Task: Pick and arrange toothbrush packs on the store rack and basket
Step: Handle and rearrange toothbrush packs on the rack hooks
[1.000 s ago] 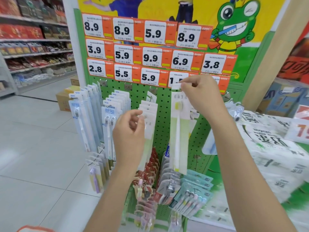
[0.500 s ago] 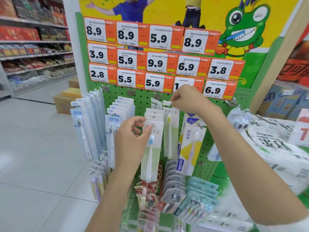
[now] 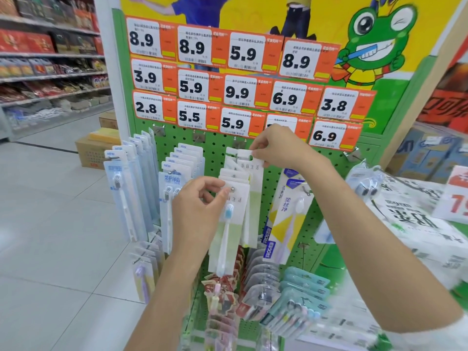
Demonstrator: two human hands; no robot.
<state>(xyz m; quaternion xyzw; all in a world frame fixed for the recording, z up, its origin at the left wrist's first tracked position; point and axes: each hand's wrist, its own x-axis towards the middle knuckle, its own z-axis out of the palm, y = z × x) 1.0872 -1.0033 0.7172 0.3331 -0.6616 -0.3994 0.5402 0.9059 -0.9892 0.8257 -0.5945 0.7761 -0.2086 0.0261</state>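
Note:
A green pegboard rack (image 3: 326, 198) carries hooks full of toothbrush packs. My right hand (image 3: 274, 148) pinches the top of a white toothbrush pack (image 3: 254, 171) at the back of the middle hook, close against the board. My left hand (image 3: 200, 206) holds the front white-and-green pack with a blue-headed brush (image 3: 228, 224) at the hook's metal tip (image 3: 232, 190), thumb and fingers on its upper left edge. Several more white packs hang between the two on the same hook.
Blue packs (image 3: 129, 188) hang on the left hooks, a yellow-and-white pack (image 3: 286, 219) on the right, small multipacks (image 3: 293, 305) below. Orange price tags (image 3: 243, 92) line the top. Wrapped white bundles (image 3: 415, 219) lie at right; cardboard boxes (image 3: 93, 150) stand on the floor.
My right hand has carried its white pack leftward and in to the back of the middle hook. My left hand stays on the front pack at the hook's tip.

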